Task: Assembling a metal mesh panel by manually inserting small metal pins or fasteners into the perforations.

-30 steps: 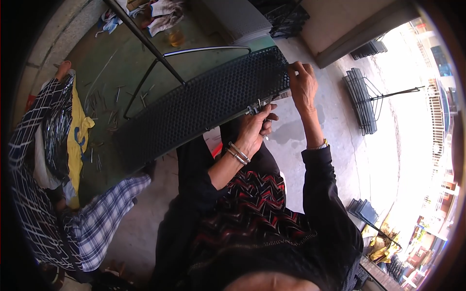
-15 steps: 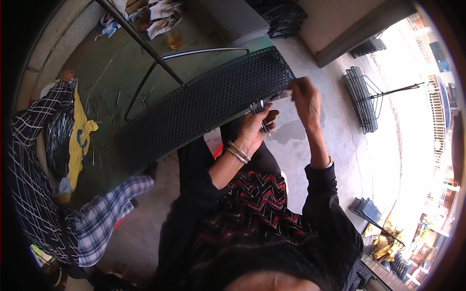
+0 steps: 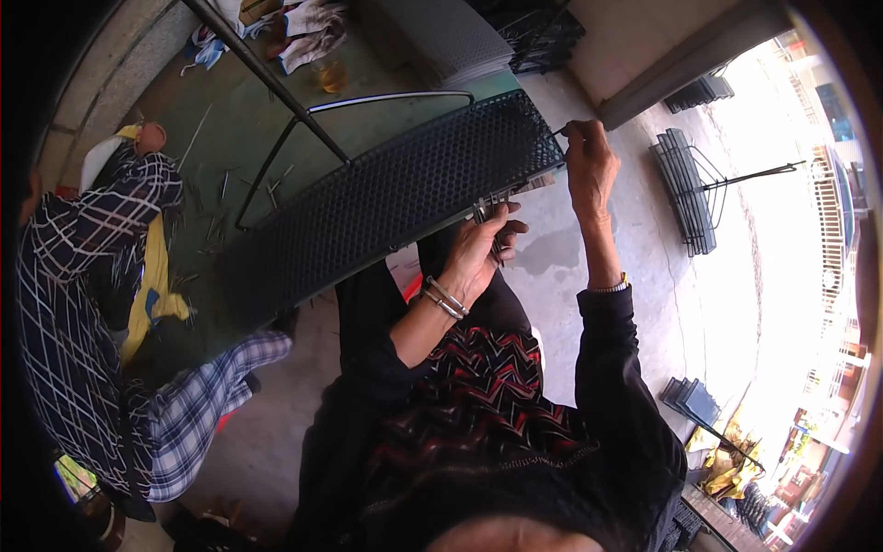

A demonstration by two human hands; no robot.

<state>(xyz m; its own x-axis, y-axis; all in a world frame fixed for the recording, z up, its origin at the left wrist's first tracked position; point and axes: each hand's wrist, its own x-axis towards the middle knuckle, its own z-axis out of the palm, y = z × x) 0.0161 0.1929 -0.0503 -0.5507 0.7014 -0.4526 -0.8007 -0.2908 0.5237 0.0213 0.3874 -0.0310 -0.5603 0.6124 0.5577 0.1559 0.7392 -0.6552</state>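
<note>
A long black rack shelf of perforated mesh (image 3: 395, 189), with a rod frame and a dark pole, lies slantwise before me. Below its near edge, my left hand (image 3: 478, 248) is curled around several short, shiny metal pieces (image 3: 497, 241). The pieces look like thin pins or strips; their exact kind is unclear. At the shelf's right end my right hand (image 3: 591, 175) is closed in a pinch by the corner. A thin dark piece (image 3: 558, 132) juts from its fingertips toward the mesh.
On the left, another person in a checked sleeve (image 3: 69, 239) works beside a yellow sack (image 3: 152, 285). Loose metal pins (image 3: 221, 189) lie on the green tabletop (image 3: 207, 138). Grey perforated sheets (image 3: 441, 41) are stacked at the back. Black racks (image 3: 685, 189) stand on the floor to the right.
My right hand has moved up and slightly right, to the shelf's far right corner. My left hand has barely shifted. The other person's arm has moved right, over the yellow sack.
</note>
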